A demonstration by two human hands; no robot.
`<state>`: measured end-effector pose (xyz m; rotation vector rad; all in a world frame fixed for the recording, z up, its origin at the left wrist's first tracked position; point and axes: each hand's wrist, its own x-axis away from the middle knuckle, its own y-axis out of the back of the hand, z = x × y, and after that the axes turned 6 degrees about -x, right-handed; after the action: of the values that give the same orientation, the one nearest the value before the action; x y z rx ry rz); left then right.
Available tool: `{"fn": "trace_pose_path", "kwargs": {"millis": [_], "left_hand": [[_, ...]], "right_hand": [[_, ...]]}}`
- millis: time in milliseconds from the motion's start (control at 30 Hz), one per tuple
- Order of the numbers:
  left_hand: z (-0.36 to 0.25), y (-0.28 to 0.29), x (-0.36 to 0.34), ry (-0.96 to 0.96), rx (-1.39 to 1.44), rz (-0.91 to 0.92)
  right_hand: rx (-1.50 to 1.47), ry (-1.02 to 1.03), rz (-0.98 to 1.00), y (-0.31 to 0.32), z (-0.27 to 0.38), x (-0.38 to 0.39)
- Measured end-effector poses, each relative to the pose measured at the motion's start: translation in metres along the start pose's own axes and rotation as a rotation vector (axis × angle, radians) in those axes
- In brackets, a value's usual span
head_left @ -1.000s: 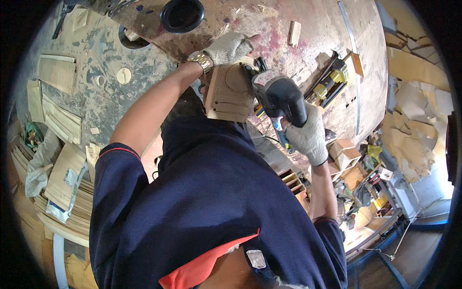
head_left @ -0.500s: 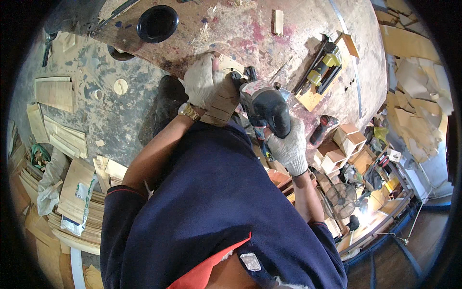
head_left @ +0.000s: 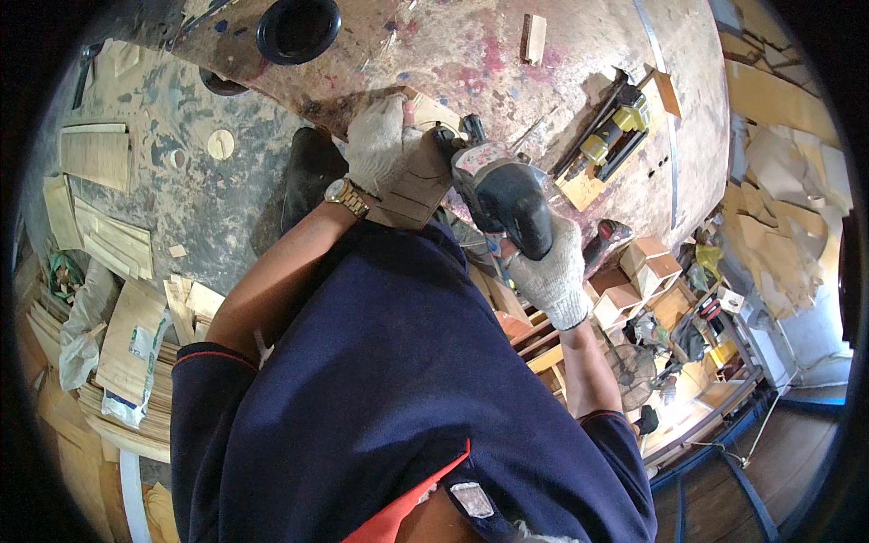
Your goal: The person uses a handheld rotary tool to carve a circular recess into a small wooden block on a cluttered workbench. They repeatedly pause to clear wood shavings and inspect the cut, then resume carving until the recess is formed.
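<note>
My left hand [head_left: 378, 145], in a white knit glove, is closed over the far edge of a thin brown wooden board [head_left: 407, 195] with dark lines on its face. My gloved right hand [head_left: 550, 281] wraps the grip of a black and grey power tool that looks like a jigsaw [head_left: 511, 204]. Its front end meets the right side of the board. The blade and the place where it touches the wood are hidden from me. A paler wooden piece [head_left: 433, 110] shows just beyond the board.
A yellow and black tool [head_left: 611, 131] lies on the stained worktable [head_left: 434, 45], beside a small wood block [head_left: 534, 39] and a black bowl [head_left: 299, 30]. A red and black power tool [head_left: 608, 237] lies near wooden boxes [head_left: 650, 262]. Wood sheets [head_left: 95, 156] lie on the left floor.
My view has shifted slightly. The left wrist has turned a little, so the watch face now shows. Both hands keep their hold, and the jigsaw stays against the board.
</note>
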<state>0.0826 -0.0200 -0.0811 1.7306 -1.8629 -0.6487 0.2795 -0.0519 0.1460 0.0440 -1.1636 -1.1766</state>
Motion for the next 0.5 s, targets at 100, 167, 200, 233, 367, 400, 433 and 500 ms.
{"fn": "trace_pose_path", "kwargs": {"millis": [100,167,200,233,367,400,433,500], "left_hand": [[-0.001,0.001,0.000,-0.024,-0.065,-0.005],[-0.001,0.002,0.000,-0.022,-0.068,0.005],[-0.002,0.002,0.000,-0.017,-0.054,0.011],[-0.002,0.003,0.000,-0.023,-0.067,0.008],[-0.002,0.003,0.000,-0.018,-0.079,0.012],[-0.002,0.003,0.001,0.002,-0.074,0.035],[-0.003,0.003,0.001,-0.016,-0.087,0.020],[-0.003,0.004,0.001,-0.020,-0.102,0.025]], "right_hand": [[0.034,-0.020,0.029,0.003,-0.002,-0.001],[0.042,-0.017,0.047,0.005,-0.003,-0.004],[0.048,-0.002,0.056,0.007,-0.004,-0.006],[0.058,0.008,0.065,0.008,-0.004,-0.007],[0.103,0.011,0.112,0.016,0.000,-0.014],[0.101,0.013,0.120,0.018,0.002,-0.015],[0.106,0.005,0.131,0.019,0.003,-0.016],[0.144,-0.004,0.150,0.024,0.007,-0.019]]}}
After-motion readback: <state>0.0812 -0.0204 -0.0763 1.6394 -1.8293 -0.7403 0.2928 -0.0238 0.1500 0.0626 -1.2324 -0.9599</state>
